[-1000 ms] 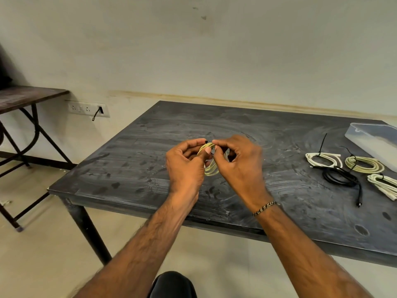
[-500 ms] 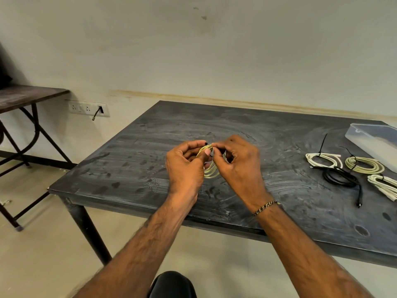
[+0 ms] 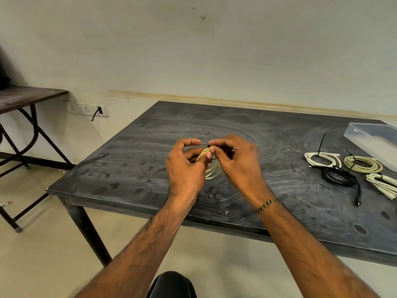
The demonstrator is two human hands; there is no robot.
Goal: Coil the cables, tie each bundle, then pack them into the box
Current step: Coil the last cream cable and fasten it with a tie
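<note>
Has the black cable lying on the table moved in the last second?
No. The black cable lies coiled in the same spot between the tied pale bundles, just short of the clear box, as before.

Even, soft, diffuse lighting of moderate brightness; no hard shadows or glare. The dark table (image 3: 150, 160) shows a dull sheen on its streaked top. Wide-angle distortion bows the table edges and wall (image 3: 236, 50) line. Focus is fairly sharp overall, slightly soft toward the frame edges
</note>
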